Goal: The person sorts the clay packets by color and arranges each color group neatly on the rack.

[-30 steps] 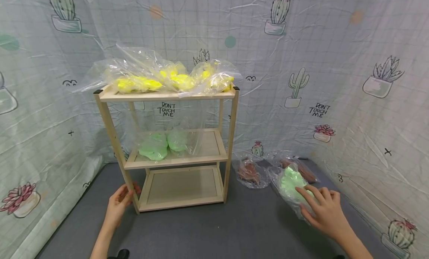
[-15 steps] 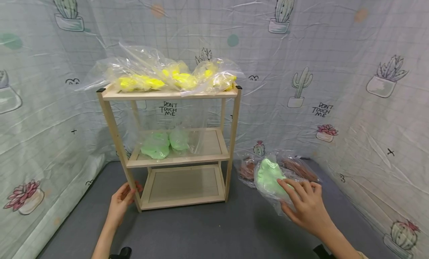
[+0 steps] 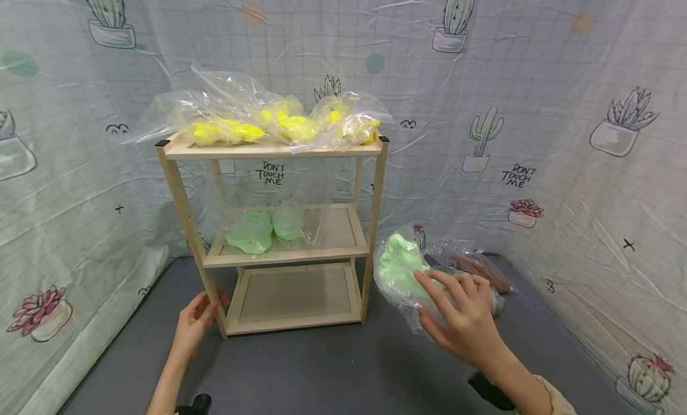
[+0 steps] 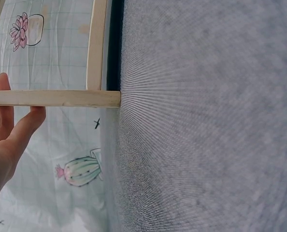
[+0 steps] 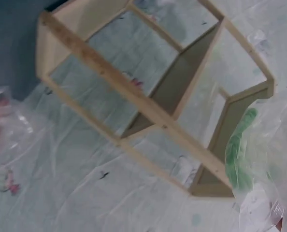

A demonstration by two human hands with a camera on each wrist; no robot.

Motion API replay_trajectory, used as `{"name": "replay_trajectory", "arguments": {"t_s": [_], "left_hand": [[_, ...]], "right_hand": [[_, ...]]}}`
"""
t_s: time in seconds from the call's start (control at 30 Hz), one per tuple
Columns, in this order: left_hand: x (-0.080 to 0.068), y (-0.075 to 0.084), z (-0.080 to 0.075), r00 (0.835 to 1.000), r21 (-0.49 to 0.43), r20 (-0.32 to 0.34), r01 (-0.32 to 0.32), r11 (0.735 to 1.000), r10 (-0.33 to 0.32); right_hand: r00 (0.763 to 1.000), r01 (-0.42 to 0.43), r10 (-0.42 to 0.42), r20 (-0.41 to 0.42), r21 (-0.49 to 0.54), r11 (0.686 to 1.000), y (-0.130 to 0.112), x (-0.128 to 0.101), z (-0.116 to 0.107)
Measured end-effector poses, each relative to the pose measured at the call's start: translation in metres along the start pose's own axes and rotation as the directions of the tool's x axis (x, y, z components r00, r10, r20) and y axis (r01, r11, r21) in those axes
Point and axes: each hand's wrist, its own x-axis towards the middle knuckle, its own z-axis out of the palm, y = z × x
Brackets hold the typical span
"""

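Observation:
A pale wooden three-tier shelf [image 3: 290, 331] stands on the dark grey tabletop. My left hand [image 3: 194, 322] grips the shelf's front left post near its foot, and the left wrist view has the fingers [image 4: 4, 82] on either side of the post [image 4: 66, 98]. Off the shelf's right side, my right hand [image 3: 461, 319] pinches a clear plastic bag with a light green lump [image 3: 399, 263] inside. That bag also shows at the right edge of the right wrist view, its green part [image 5: 240, 154] overlapping the shelf. Two similar bagged green lumps [image 3: 250, 233] lie on the middle tier.
Several clear bags with yellow pieces [image 3: 297, 130] cover the top tier. The bottom tier [image 3: 295, 293] shows bare wood. Behind the right hand lies a bagged brown item [image 3: 483, 269]. A cactus-print sheet [image 3: 483, 57] surrounds the table at the back and sides.
My right hand has carried the bagged green lump leftward and somewhat up, toward the shelf, now covering one brown bag. The left hand has stayed on the post.

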Motion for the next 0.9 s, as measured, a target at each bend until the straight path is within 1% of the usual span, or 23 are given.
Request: {"name": "replay_trajectory", "arguments": {"t_s": [0.13, 0.27, 0.37, 0.5, 0.67, 0.8, 0.9], "left_hand": [[0.000, 0.001, 0.000, 1.000, -0.006, -0.002, -0.004, 1.000, 0.004], [0.000, 0.001, 0.001, 1.000, -0.018, -0.004, -0.007, 1.000, 0.007], [0.000, 0.001, 0.001, 1.000, -0.025, -0.003, -0.007, 1.000, 0.007], [0.000, 0.000, 0.000, 1.000, -0.023, -0.006, -0.012, 1.000, 0.012], [0.000, 0.000, 0.001, 1.000, -0.028, 0.001, -0.018, 0.999, 0.018], [0.000, -0.001, 0.000, 1.000, -0.026, 0.001, -0.014, 1.000, 0.014], [0.000, -0.001, 0.000, 1.000, -0.028, -0.001, -0.017, 0.999, 0.017]], "right_hand": [[0.999, 0.002, -0.002, -0.038, 0.009, 1.000, -0.009, 0.017, 0.007], [0.998, -0.015, 0.017, -0.057, 0.021, 1.000, -0.016, 0.034, 0.017], [0.997, -0.031, 0.032, -0.068, 0.013, 0.999, -0.020, 0.046, 0.026], [0.996, -0.055, 0.052, -0.074, -0.041, 0.998, -0.023, 0.063, 0.041], [0.995, -0.097, 0.092, -0.044, -0.132, 0.987, -0.027, 0.083, 0.064], [0.992, -0.128, 0.126, -0.022, -0.212, 0.969, -0.029, 0.096, 0.082], [0.989, -0.145, 0.150, -0.002, -0.285, 0.948, -0.029, 0.105, 0.096]]}}
